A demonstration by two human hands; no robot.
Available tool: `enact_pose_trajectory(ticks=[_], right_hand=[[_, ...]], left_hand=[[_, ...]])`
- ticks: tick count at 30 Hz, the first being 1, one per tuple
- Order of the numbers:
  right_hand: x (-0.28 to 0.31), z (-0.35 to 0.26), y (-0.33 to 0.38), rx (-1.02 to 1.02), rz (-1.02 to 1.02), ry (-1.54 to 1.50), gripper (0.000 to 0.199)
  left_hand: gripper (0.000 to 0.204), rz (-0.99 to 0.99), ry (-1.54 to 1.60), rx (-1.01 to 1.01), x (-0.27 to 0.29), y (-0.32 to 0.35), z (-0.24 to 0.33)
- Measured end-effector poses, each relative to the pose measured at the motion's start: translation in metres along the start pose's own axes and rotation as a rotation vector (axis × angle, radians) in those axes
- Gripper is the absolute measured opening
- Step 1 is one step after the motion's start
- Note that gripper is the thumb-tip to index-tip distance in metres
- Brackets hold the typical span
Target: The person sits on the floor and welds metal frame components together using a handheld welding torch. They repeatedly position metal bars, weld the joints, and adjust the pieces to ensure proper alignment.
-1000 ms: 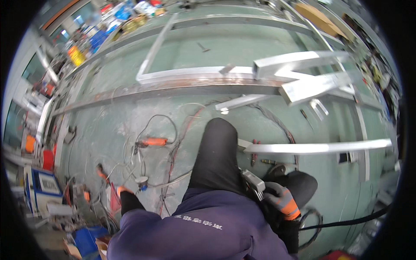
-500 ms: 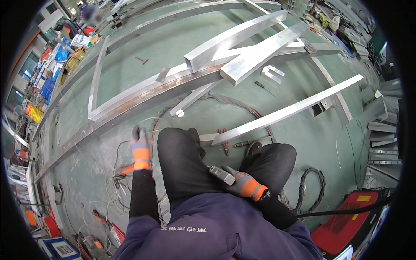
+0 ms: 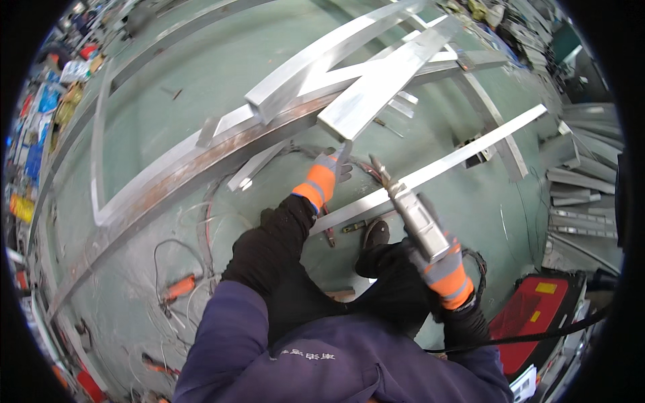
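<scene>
The right hand [image 3: 445, 269] has its fingers wrapped around a grey tool [image 3: 415, 213]; the left hand [image 3: 324, 176] reaches to the near end of a square tube [image 3: 386, 80], its grip hidden. Both hang over a green floor [image 3: 201, 114] strewn with metal bars [image 3: 463, 151], cables [image 3: 178, 252] and orange pliers [image 3: 176, 290]; a red box [image 3: 531, 316] sits right.

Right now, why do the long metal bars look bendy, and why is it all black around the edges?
In the head view, the fisheye lens curves straight things near the rim, like the long silver metal bar; the black ring is the lens edge; the silver square tube by the gloved left hand shines with glare.
</scene>
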State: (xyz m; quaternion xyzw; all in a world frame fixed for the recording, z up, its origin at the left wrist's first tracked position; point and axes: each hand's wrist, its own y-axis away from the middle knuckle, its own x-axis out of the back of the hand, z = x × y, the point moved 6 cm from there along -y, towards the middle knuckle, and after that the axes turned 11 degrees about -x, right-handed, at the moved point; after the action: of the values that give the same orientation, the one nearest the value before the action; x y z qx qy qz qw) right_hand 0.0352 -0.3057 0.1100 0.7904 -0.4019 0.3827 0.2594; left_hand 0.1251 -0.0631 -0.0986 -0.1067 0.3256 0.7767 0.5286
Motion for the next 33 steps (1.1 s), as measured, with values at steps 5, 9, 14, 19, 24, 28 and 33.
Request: enact_pose_trajectory(ticks=[5, 9, 14, 19, 24, 28, 33], right_hand=[[0.034, -0.020, -0.064, -0.075, 0.204, -0.208, 0.068], [0.042, -0.034, -0.097, -0.075, 0.138, -0.187, 0.070], [0.049, -0.062, -0.132, -0.024, 0.038, -0.350, 0.065], [0.048, -0.091, -0.172, -0.250, -0.215, -0.522, 0.041], [0.029, -0.088, -0.213, -0.202, -0.233, -0.460, 0.043], [0.013, -0.090, -0.225, -0.248, -0.226, -0.524, 0.041], [-0.004, -0.090, -0.238, -0.227, -0.316, -0.525, 0.038]], left_hand=[[0.061, 0.056, 0.343, -0.035, -0.013, -0.043, -0.009], [0.062, 0.115, 0.346, -0.140, 0.007, -0.066, -0.003], [0.052, 0.177, 0.476, -0.136, 0.044, -0.097, 0.008], [0.066, 0.442, -0.230, -0.380, 0.037, -0.073, 0.012], [0.057, 0.298, -0.218, -0.660, -0.026, 0.013, 0.071], [0.046, 0.033, 0.347, -0.562, -0.043, 0.014, 0.072], [0.050, 0.046, 0.455, -0.556, -0.041, 0.005, 0.074]])
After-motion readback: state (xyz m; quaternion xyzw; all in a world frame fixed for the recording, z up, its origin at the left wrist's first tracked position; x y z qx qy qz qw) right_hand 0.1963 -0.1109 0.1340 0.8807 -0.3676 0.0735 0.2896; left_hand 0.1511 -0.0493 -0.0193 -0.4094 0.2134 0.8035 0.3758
